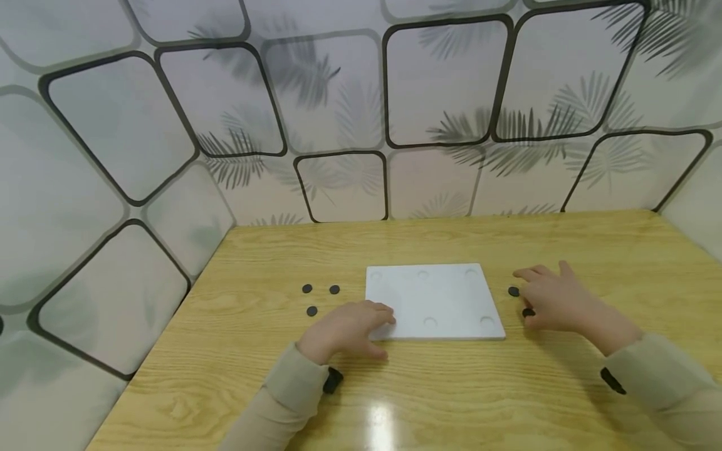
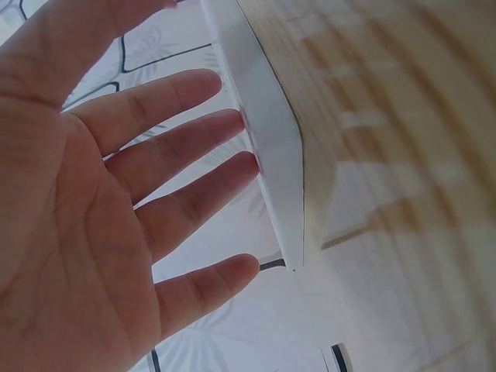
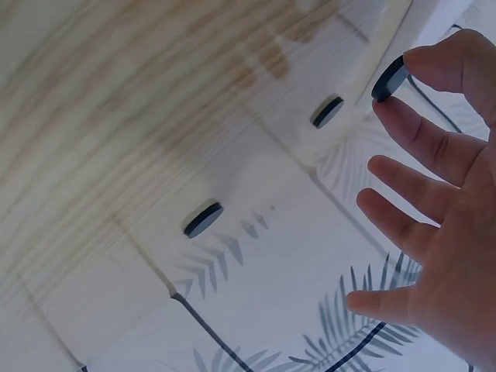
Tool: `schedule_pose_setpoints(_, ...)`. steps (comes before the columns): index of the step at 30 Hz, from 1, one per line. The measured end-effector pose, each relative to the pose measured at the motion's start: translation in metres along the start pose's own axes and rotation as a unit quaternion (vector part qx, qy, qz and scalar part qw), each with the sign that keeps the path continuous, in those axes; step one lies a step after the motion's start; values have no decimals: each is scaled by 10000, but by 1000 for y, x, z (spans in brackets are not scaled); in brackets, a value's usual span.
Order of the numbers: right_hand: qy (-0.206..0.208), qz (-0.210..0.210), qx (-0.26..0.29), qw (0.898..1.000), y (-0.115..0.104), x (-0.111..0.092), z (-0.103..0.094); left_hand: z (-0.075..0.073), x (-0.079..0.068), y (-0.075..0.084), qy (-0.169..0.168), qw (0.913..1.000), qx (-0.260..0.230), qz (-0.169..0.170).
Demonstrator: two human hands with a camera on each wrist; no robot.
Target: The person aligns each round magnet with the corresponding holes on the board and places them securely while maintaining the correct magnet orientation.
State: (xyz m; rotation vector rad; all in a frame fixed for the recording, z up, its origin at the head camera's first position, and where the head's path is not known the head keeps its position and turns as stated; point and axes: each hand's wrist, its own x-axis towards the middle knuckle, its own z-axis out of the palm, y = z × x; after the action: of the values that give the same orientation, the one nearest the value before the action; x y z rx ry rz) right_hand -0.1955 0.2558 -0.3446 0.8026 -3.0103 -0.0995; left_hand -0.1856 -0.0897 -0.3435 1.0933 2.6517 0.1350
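A white board (image 1: 434, 302) with several shallow round recesses lies on the table. My left hand (image 1: 355, 327) rests at its left front corner, fingers fairly straight; in the left wrist view the fingertips touch the board's edge (image 2: 271, 147). To the right of the board, my right hand (image 1: 555, 300) pinches a black disc (image 3: 390, 78) between thumb and index finger, the other fingers spread. Two more black discs lie on the table in the right wrist view, a nearer disc (image 3: 203, 219) and one disc (image 3: 327, 112) closer to the held one.
Three black discs, among them one disc (image 1: 312, 311) nearest me, lie on the wooden table (image 1: 254, 376) left of the board. Behind the table stands a wall (image 1: 333, 94) patterned with leaves and rounded frames. Black straps or devices (image 1: 333, 380) show at both cuffs.
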Motion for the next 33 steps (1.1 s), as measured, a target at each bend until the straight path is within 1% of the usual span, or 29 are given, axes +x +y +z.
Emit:
schedule_pose_setpoints(7, 25, -98, 98, 9999, -10, 7, -6, 0, 1, 1, 16, 10000, 49, -15)
schedule_pose_setpoints(14, 180, -234, 70, 9995, -21, 15, -13, -1, 2, 0, 5, 10000, 37, -8)
schedule_pose_setpoints(21, 110, -344, 241, 9991, -35, 23, -15, 1, 0, 1, 36, 10000, -3, -22)
schedule_pose_setpoints(25, 140, -490, 194, 9985, -42, 25, -13, 2, -1, 2, 74, 10000, 21, -24)
schedule_pose_setpoints(33, -108, -602, 137, 9980, -52, 28, -10, 3, 0, 1, 60, 10000, 26, -19)
